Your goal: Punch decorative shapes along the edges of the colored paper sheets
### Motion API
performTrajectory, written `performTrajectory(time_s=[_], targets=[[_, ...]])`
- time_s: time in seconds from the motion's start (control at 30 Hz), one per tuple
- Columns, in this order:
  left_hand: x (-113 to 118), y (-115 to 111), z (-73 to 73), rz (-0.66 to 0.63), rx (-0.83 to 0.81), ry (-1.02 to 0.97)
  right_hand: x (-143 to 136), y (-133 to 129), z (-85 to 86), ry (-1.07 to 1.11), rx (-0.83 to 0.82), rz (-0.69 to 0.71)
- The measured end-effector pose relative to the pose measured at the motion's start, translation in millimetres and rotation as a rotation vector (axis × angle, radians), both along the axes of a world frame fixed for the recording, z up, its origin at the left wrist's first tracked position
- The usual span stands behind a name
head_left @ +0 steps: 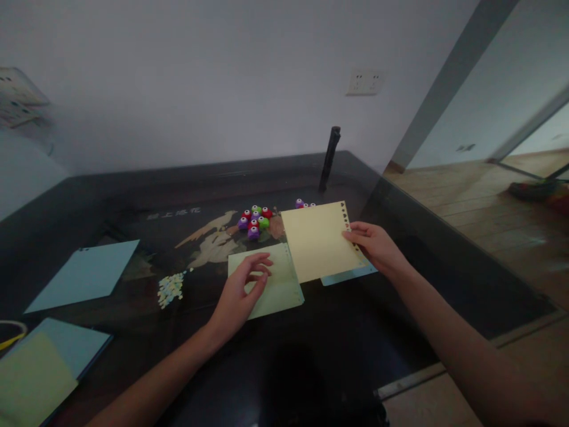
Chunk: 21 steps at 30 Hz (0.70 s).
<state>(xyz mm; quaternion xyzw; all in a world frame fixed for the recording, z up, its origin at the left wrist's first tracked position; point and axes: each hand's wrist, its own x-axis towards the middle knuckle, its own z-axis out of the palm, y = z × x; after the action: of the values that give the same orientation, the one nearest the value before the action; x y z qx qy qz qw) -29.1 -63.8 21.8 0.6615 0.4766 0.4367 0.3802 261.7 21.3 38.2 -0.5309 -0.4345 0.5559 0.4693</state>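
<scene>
My right hand (373,244) pinches the right edge of a pale yellow sheet of paper (317,243), which has a row of small shaped holes down that side. The sheet is raised and covers part of a light blue sheet (349,276). Over a pale green sheet (275,290) on the table, my left hand (244,284) is open with loosely curved fingers and holds nothing. Whether it touches the green paper I cannot tell. Beyond the sheets lies a cluster of small red, purple and green pieces with eye-like tops (255,222); several more (300,203) show behind the yellow sheet.
Small paper bits (171,289) lie in a pile left of my left hand. Farther left are a blue sheet (86,276) and a stack of blue and yellow-green paper (38,367). A dark upright rod (329,159) stands at the back of the dark glossy table (213,178), near the wall.
</scene>
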Motion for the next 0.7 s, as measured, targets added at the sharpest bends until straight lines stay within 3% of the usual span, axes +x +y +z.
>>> performTrajectory(time_s=[0.13,0.23,0.43,0.7], targets=[[24,-4,9.1,-0.224,0.148,0.272,41,7,-9.7,-0.153,0.001,-0.045],[53,-2,11.6,-0.336,0.239,0.465,56,10,-21.0,-0.267,0.014,-0.057],[93,3,0.3,-0.29,0.317,0.856,60,10,-30.0,-0.358,0.012,-0.011],[92,-10,-15.0,-0.33,0.377,0.942,61,11,-36.7,-0.413,0.002,-0.017]])
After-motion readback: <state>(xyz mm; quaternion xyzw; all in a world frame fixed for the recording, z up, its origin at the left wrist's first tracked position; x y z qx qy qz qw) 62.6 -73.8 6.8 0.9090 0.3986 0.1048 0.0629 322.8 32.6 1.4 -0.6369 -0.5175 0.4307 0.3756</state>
